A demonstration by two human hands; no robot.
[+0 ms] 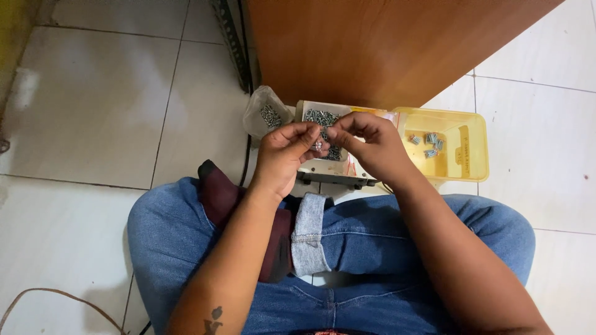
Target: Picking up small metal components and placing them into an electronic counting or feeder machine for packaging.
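— Held where? Between the fingertips of left hand [282,155] and right hand [366,146], above the lap, just over the white tray [323,166] of small screws [320,116].

— Grip state? Both pinched on one tiny metal screw [318,146]; too small to tell head from thread.

— Handling, judged? Light, stiff, hard, likely slick on bare skin. Easily dropped, easily lost on the tiled floor [87,111]. Not fragile.

— Best hold? Probably thumb and forefinger at the two ends, kept low over the tray.

— Around it? Yellow tray [472,133] with a few assembled pieces [429,144] at right, clear bag [264,115] of more screws at left, wooden panel [385,43] behind.
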